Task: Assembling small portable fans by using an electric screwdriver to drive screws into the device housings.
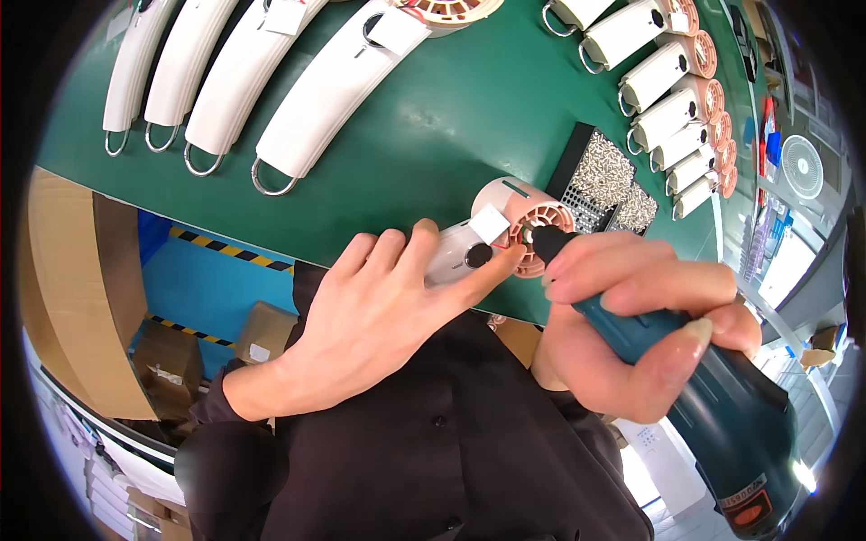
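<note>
A green tabletop (424,117) spreads out before the person, and on it sits a black rectangular tray (570,160) heaped with small silvery metal screws (603,171). On the tray's near side, a little to its left and close by, lies a white-handled plastic appliance (502,200) with a pale pink cylindrical head and a round, slotted end. The left hand (370,307) is clasped over its white handle, thumb stretched toward the head. The right hand (645,316), nearer the person than the tray, is wrapped around a dark teal power screwdriver (726,428) with a black nose. That nose points at the slotted end; from here I can't tell whether the bit touches anything inside. A white square tag (490,224) sits where handle meets head. Well left of the tray, four long white handles (244,81) with silvery metal loops lie side by side; beyond it and rightward runs a row of similar white-and-pink appliances (654,72).
</note>
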Demonstrator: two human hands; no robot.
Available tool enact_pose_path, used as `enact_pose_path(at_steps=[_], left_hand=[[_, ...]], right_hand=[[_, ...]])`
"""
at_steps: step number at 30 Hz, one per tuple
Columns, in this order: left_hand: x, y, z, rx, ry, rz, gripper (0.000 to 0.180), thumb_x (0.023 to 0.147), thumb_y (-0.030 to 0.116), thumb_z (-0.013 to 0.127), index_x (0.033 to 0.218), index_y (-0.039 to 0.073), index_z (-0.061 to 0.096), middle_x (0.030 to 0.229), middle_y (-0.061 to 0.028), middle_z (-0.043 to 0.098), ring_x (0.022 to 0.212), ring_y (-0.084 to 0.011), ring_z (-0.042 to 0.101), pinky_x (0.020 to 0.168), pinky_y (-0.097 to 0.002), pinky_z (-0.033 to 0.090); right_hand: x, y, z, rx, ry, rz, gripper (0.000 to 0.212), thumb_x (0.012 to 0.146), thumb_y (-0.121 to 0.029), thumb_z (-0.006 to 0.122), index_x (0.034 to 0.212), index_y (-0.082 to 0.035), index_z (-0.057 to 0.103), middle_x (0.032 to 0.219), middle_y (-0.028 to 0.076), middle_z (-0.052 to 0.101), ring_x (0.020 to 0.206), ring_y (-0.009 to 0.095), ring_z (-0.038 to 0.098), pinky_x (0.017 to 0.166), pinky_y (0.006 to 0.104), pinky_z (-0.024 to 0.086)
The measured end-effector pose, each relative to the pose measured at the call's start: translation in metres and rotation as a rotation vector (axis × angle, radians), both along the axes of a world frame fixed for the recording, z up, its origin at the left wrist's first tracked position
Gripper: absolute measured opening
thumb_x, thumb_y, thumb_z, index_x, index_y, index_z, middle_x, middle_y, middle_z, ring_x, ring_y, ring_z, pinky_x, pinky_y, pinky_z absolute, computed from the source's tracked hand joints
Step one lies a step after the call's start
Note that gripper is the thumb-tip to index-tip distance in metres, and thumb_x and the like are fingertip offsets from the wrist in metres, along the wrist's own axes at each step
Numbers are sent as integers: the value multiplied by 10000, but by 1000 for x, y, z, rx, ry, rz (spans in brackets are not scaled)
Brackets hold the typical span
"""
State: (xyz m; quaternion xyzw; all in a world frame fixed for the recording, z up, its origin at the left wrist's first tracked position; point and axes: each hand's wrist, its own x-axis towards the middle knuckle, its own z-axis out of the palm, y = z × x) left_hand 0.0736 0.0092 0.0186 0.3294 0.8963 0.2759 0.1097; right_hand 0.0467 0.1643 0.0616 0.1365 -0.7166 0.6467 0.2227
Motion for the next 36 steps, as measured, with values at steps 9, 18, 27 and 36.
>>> enact_pose_path(at_steps=[9,18,27,36], left_hand=[[4,-1,-9,22,84,14,588,761,145,591,1317,310,495,927,-118,506,662,-185,482,541,-254,429],[1,6,-5,-3,88,-14,635,730,91,588,1320,307,496,900,-95,491,684,-198,487,552,-273,433],[-8,14,7,-101,102,52,599,707,12,582,1241,281,593,984,-114,512,825,-252,523,714,-355,451],[-11,24,4,-83,124,60,588,684,-15,661,1213,237,608,996,-116,528,816,-261,537,699,-353,459]], right_hand=[[3,5,-5,6,27,92,234,909,-171,407,1078,-50,298,729,154,446,397,260,446,389,403,470],[15,21,31,-127,220,-31,389,927,-343,412,1142,-22,460,730,64,432,412,184,407,361,332,357],[38,104,4,-140,129,-617,201,925,-185,389,1089,-69,397,632,96,417,321,205,408,296,342,402],[39,126,-18,-125,61,-798,238,838,-136,500,979,-5,359,542,116,423,307,211,423,285,343,420]])
